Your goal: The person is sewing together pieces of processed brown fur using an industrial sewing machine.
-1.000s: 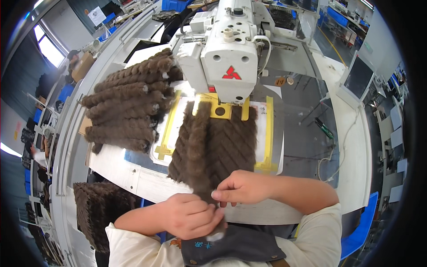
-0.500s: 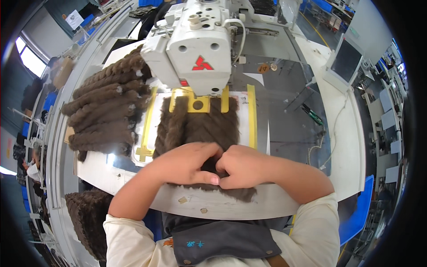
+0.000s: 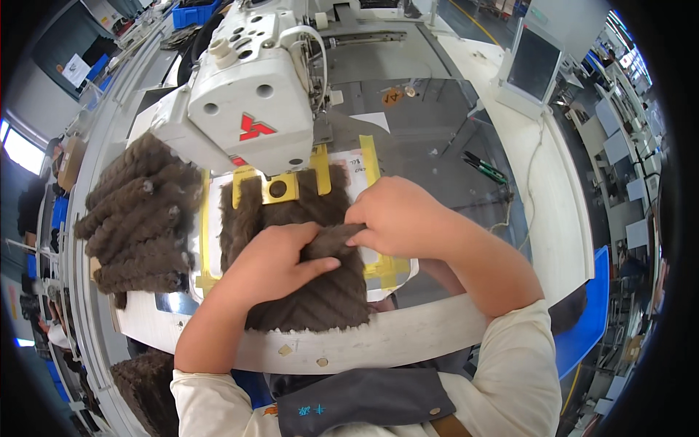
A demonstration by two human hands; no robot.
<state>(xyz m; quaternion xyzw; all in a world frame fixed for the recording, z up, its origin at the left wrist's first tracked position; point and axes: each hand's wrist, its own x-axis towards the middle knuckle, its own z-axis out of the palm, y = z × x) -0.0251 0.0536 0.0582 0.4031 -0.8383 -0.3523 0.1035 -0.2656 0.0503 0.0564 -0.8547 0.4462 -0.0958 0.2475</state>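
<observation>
A brown fur piece (image 3: 320,302) lies on a white sheet edged with yellow tape (image 3: 206,226), its far end under a yellow clamp plate (image 3: 279,191). My right hand (image 3: 400,217) pinches one end of a raised brown fur strip (image 3: 331,242) between thumb and fingers. The strip runs across the fur piece to my left hand (image 3: 280,262), which grips its other part, thumb stretched along the near side. Some of the left fingers are hidden. Directly beyond the hands stands the white head of a sewing machine (image 3: 255,109).
Several rolled brown fur strips (image 3: 138,218) lie at the left. Green-handled snips (image 3: 484,167) rest on the grey plate at the right, near a screen (image 3: 535,62). A blue bin (image 3: 590,313) hangs at the right edge, and more fur (image 3: 149,390) is at the lower left.
The view has shifted. My hands, close together before at the near part of the fur, are now apart with a fur strip raised between them; the right hand has moved farther away and rightward.
</observation>
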